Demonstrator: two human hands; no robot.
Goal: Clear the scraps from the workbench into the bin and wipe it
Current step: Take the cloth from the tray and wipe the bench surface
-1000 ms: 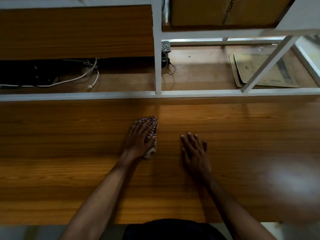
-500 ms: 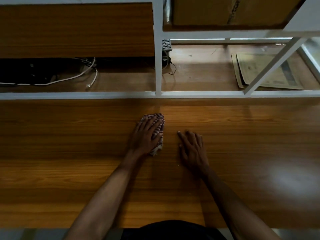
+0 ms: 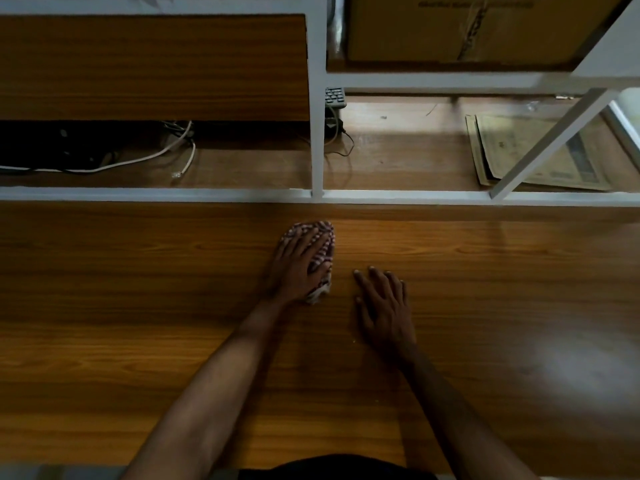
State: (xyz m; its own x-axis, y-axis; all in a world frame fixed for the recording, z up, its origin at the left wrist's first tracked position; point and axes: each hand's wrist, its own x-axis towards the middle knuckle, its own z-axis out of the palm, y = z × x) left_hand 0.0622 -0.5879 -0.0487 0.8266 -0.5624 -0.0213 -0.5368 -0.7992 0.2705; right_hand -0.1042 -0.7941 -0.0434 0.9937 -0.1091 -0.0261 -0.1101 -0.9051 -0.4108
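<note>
The wooden workbench fills the lower part of the head view. My left hand lies flat on a checked cloth, pressing it onto the bench near the white frame rail. Most of the cloth is hidden under the palm and fingers. My right hand rests flat on the wood just right of the cloth, fingers spread, holding nothing. A tiny pale speck lies by my right wrist. No bin is in view.
A white metal frame with a rail borders the bench at the back. Behind it lie white cables, a black keypad, folded papers and a cardboard box above.
My left hand has pushed the cloth away from me and slightly right, closer to the white rail. My right hand has shifted a little left, staying flat.
</note>
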